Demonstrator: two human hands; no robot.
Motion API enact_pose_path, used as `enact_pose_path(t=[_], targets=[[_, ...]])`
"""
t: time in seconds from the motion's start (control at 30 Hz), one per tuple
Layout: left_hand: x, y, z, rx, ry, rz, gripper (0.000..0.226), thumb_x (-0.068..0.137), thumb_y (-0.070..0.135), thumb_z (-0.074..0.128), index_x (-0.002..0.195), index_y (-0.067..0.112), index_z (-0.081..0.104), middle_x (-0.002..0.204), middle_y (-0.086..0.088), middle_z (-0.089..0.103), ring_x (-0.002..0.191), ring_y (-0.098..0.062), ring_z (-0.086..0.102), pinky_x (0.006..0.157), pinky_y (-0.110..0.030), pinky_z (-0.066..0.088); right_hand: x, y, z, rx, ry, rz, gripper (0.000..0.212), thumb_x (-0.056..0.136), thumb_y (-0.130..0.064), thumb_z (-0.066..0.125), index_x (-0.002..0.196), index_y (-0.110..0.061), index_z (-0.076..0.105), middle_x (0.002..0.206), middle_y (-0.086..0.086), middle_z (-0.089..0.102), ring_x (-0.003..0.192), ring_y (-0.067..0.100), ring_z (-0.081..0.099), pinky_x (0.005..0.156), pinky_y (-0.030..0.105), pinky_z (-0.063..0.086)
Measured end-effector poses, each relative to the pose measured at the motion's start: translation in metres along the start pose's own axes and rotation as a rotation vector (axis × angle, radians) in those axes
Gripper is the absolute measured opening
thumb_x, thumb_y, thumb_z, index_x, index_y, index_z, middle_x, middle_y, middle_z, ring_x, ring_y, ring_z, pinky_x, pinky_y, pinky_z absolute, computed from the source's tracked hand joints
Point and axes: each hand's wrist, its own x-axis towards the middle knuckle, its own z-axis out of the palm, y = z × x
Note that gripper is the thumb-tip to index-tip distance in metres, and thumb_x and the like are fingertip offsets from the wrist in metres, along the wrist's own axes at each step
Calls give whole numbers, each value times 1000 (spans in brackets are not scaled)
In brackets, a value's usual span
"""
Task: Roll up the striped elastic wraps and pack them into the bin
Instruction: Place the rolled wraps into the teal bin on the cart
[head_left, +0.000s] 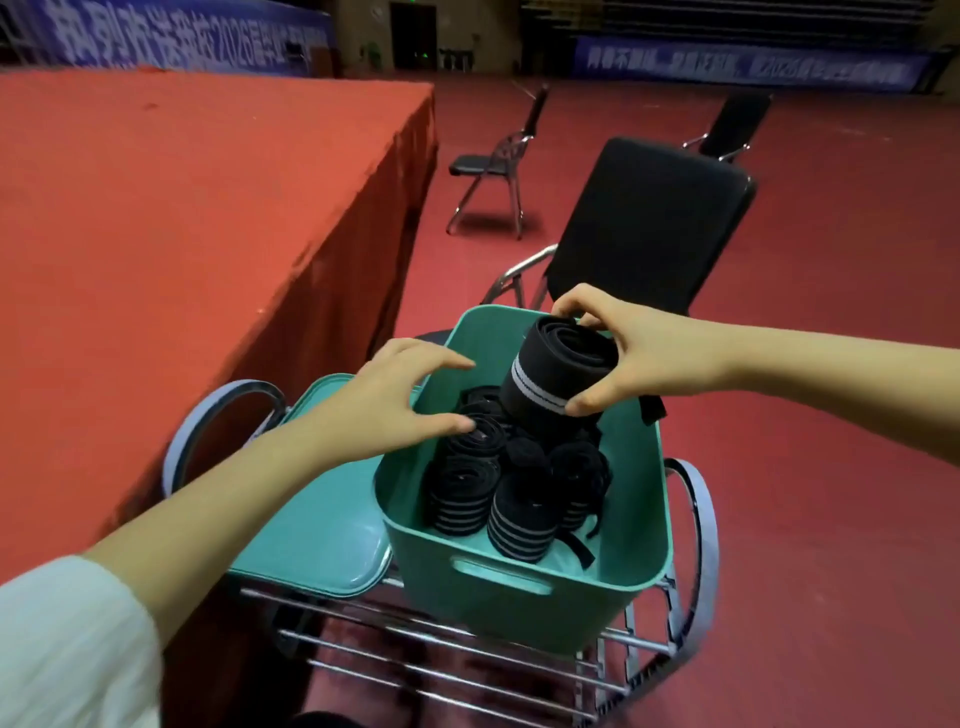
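A teal plastic bin (498, 577) stands on a metal rack in front of me. Inside it lie several rolled black wraps with grey stripes (517, 525). My right hand (639, 353) grips one more rolled wrap (561, 371) over the bin's far side, with a loose black end hanging past the right rim. My left hand (395, 400) hovers over the bin's left rim with fingers spread and slightly bent, its thumb touching the top of a roll (475, 439).
The bin's teal lid (317, 525) lies on the rack to the left. A red-draped table (182, 208) stands at the left. A black folding chair (654, 228) is just behind the bin, and two more chairs stand farther back on the red floor.
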Motion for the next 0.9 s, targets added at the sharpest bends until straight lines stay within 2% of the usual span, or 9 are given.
enact_pose_path(t=[0.07,0.1,0.17,0.23,0.33,0.47,0.63,0.77,0.9], targets=[[-4,-20,6,15,-56,-1,62,69,63,65,124,35,56,129,29,47,133,-4,26,105,-9,18,-1,9,8,-20,-44,33,67,69,-21,84,118,-29,39,106,-2,63,93,15,65,83,32,53],[-6,-27,9,15,-81,-5,60,68,63,63,122,36,57,132,29,46,135,-3,25,101,-2,14,-1,12,13,-34,-69,40,67,69,-24,84,118,-30,39,106,-3,63,92,14,65,83,33,53],[-8,-37,14,5,-101,-2,59,68,65,59,119,37,60,136,28,44,135,-1,26,98,4,11,3,16,27,-58,-120,37,67,69,-28,84,117,-32,38,105,-5,64,90,13,65,83,35,53],[-10,-40,15,-34,-88,3,57,68,66,57,118,38,61,138,28,44,133,2,30,99,4,11,7,16,43,-69,-170,26,68,70,-32,84,117,-33,35,105,-6,64,91,14,64,83,35,53],[-9,-43,17,-97,-88,-10,53,74,61,68,121,38,59,138,27,44,132,7,31,99,4,12,18,16,73,-86,-235,-1,70,70,-33,83,118,-31,33,107,-5,61,93,13,61,84,33,51],[-10,-49,21,-134,-71,6,58,71,62,57,123,38,57,138,26,45,131,11,32,101,3,15,30,11,108,-132,-359,-33,68,72,-33,82,120,-26,34,104,-3,60,88,13,58,74,26,48],[-12,-51,22,-157,-67,36,57,73,61,55,125,37,56,136,30,45,128,14,32,99,4,17,47,10,146,-232,-410,-78,73,75,-38,78,128,-21,31,114,5,58,96,24,57,84,37,49],[-13,-52,22,-179,-48,45,57,74,59,56,126,36,55,134,30,46,126,15,35,98,4,19,57,15,176,-294,-403,-108,70,78,-40,73,129,-17,31,113,13,58,98,33,58,83,40,49],[-14,-57,20,-175,-63,43,56,74,59,56,127,40,53,133,33,45,129,12,35,101,2,19,58,20,194,-309,-374,-91,70,82,-40,69,133,-16,28,112,15,55,100,35,56,84,43,48]])
